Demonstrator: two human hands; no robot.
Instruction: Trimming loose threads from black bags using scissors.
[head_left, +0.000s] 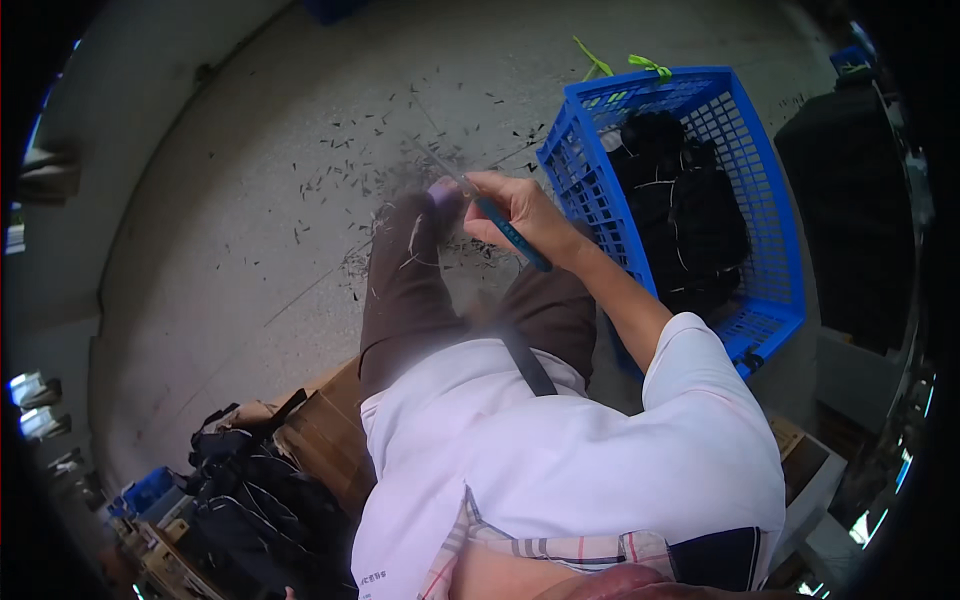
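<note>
My right hand (pixel 530 215) is out over my knees, its fingers closed around a slim tool with a teal handle (pixel 512 235) and a long thin metal blade (pixel 438 160). The blade points up and left, over the floor. A black strip (pixel 527 362) lies across my lap. Of my left hand (pixel 290 593), only what looks like a fingertip shows at the lower edge, beside a heap of black fabric pieces (pixel 255 505) with pale threads; the rest is hidden or outside the view.
To my right stands a blue plastic crate (pixel 785 215) holding black bundles (pixel 690 215) with loose white threads. Small black scraps (pixel 325 185) litter the floor around my foot. A cardboard box (pixel 330 435) sits by my left hip. A dark covered stack (pixel 845 220) rises beyond the crate.
</note>
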